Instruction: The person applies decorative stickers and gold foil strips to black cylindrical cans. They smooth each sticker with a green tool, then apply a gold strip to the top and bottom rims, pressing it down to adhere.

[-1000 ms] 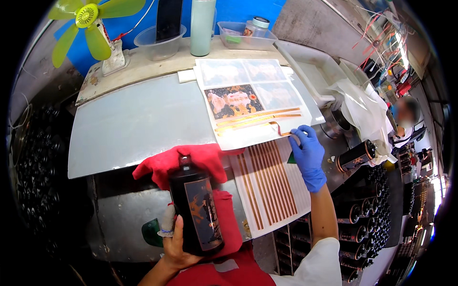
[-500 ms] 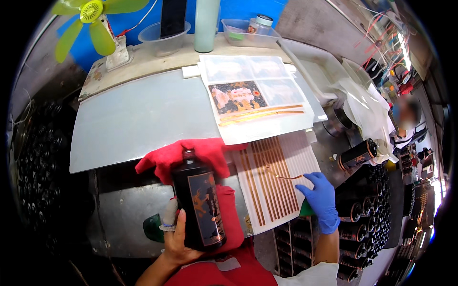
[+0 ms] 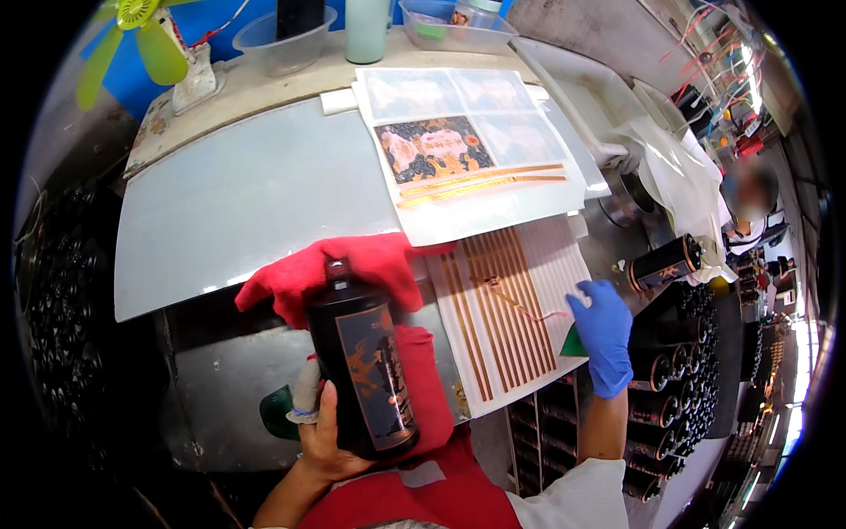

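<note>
My left hand (image 3: 319,423) grips a dark bottle (image 3: 363,366) with an orange-patterned label, held tilted over a red cloth (image 3: 352,264) near my body. My right hand (image 3: 603,331), in a blue glove, pinches the end of a thin strip label (image 3: 520,304) and peels it off a white sheet of brown strip labels (image 3: 511,317). A larger white sheet (image 3: 467,154) with picture labels and orange strips lies further back on the table.
A pale grey work board (image 3: 256,198) covers the table's left. A green fan (image 3: 137,40), a clear bowl (image 3: 273,44) and a tray (image 3: 449,22) stand at the back. Several dark bottles (image 3: 679,353) lie racked on the right; another person (image 3: 749,198) is beyond them.
My right hand came down from the upper sheet to the lower strip sheet and now lifts one strip off it. The bottle in my left hand stayed almost still.
</note>
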`<state>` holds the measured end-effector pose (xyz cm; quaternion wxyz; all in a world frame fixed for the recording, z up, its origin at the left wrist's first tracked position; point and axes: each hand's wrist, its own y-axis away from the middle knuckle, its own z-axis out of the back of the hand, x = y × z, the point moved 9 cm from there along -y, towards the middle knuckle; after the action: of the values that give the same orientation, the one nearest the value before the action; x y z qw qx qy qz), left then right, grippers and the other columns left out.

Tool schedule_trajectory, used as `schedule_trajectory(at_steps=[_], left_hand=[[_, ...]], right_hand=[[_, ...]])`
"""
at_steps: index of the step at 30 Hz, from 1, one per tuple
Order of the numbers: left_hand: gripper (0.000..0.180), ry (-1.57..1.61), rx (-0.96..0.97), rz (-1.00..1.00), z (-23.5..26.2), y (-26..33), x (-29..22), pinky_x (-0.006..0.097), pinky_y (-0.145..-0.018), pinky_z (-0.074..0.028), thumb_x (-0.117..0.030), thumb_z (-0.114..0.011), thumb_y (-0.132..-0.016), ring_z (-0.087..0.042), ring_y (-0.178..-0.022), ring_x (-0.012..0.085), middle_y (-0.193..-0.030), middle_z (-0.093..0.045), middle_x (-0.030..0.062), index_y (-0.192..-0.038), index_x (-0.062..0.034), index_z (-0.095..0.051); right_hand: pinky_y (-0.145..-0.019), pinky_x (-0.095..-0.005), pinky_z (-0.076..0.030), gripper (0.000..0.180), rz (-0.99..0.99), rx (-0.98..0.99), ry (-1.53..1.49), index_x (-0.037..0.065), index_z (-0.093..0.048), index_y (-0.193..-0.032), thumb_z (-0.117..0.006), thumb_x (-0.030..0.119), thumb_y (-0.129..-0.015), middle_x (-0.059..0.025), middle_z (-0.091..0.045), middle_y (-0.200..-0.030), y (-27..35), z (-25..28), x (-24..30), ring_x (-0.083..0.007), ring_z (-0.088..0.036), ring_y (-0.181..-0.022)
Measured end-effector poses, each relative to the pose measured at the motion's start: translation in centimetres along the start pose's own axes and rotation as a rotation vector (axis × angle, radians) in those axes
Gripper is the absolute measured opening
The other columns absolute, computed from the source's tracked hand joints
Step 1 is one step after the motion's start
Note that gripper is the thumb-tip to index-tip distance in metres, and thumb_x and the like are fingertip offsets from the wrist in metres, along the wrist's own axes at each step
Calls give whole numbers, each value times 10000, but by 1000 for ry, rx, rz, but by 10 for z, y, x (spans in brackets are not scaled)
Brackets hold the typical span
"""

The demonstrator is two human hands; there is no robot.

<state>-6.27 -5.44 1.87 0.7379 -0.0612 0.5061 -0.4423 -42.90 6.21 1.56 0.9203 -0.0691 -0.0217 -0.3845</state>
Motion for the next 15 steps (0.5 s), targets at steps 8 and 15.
schedule_trajectory(at_steps=[8,15], left_hand=[[937,-176,55,81,-1,22,15,480,-900,-406,-208,-792,-665,-530,-1034,418,-1166,-506,252,-1361,46,-219],[936,-77,64,46,-8,21,15,470,-906,-409,-219,-782,-682,-527,-1055,410,-1175,-507,240,-1367,38,-199]], right_hand=[[-740,-337,-472,460,159,140,-461,16,-580,-1013,-773,261,-675,-111,-607,-928,-9,-46,84,-261,-609,-854],[-702,-298,-467,223,52,275,-592,13,-604,-858,-699,176,-739,-74,-601,-911,-24,-81,79,-201,-591,-779]])
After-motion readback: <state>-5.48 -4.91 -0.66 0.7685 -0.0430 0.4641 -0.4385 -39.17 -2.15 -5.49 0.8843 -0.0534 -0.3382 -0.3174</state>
